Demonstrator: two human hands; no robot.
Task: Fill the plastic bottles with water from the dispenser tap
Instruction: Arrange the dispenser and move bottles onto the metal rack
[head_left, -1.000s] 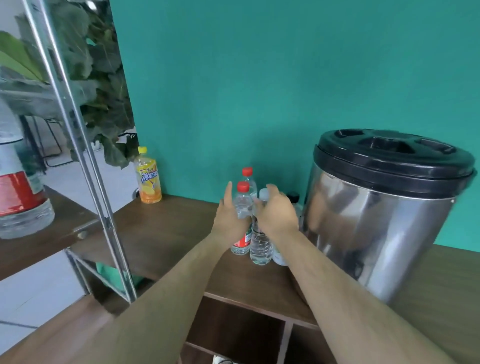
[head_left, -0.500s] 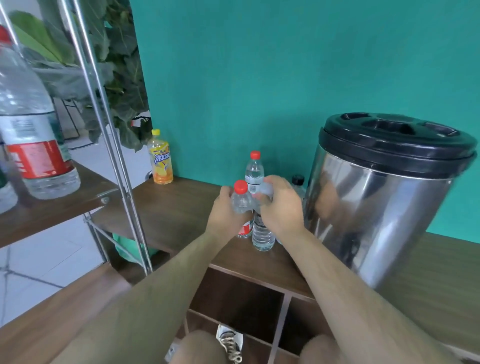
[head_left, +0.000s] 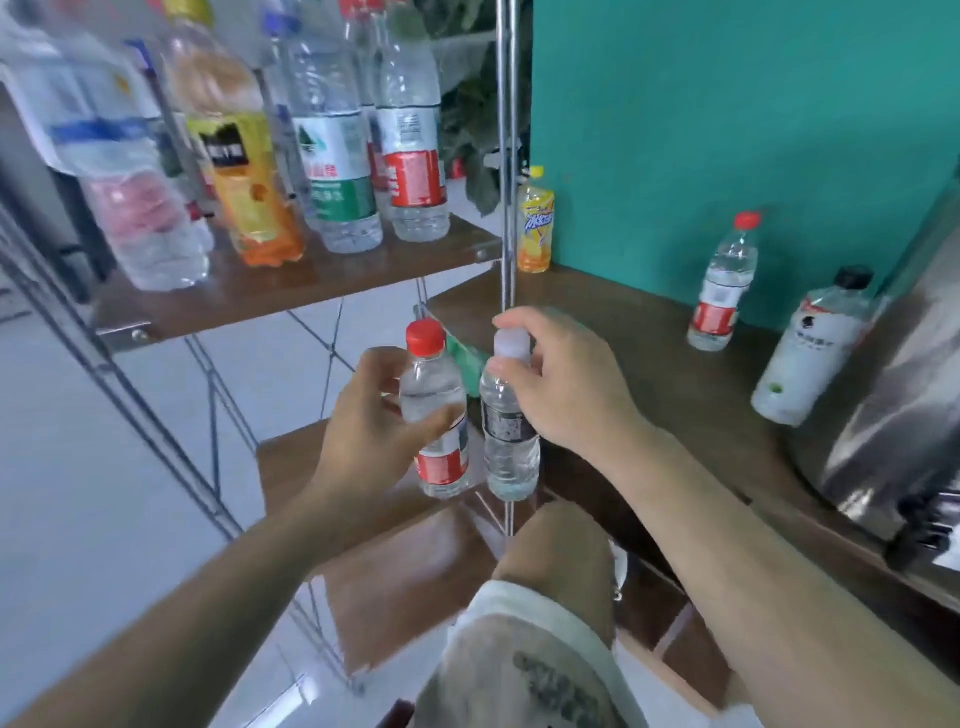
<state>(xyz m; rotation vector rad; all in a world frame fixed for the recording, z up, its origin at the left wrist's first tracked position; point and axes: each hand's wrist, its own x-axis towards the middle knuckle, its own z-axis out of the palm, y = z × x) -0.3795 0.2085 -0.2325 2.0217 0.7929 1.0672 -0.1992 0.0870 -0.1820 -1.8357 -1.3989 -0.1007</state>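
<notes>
Looking down through the head cam, I've got both bottles in the air, off the left end of the counter (head_left: 623, 332) and well apart from the dispenser (head_left: 893, 415), which only shows as a steel wall at the far right edge. The dark lump low on it is probably the tap (head_left: 924, 525), but it's smeared in the corner, so I can't swear to it.

Room-wise it's tight on one side. A chrome post (head_left: 506, 156) runs straight up just behind my right knuckles, and the shelf (head_left: 291, 291) up left is packed with bottles. To the right there's a bare stretch of counter before you reach a small clear bottle (head_left: 724, 283) and a black-capped bottle (head_left: 810, 353) near the dispenser. A yellow drink bottle (head_left: 535, 223) sits back by the teal wall. My knee (head_left: 556, 561) is right under the two held bottles.

The left hand (head_left: 371, 421) is wrapped around the middle of the red-capped bottle (head_left: 428, 387), thumb across the front just above the red label, cap and shoulder poking out above the fingers. The right hand (head_left: 566, 384) pinches the white-capped bottle (head_left: 509, 447) at the neck, fingertips up around the cap, body hanging below. The two are side by side, nearly touching, both roughly upright.
</notes>
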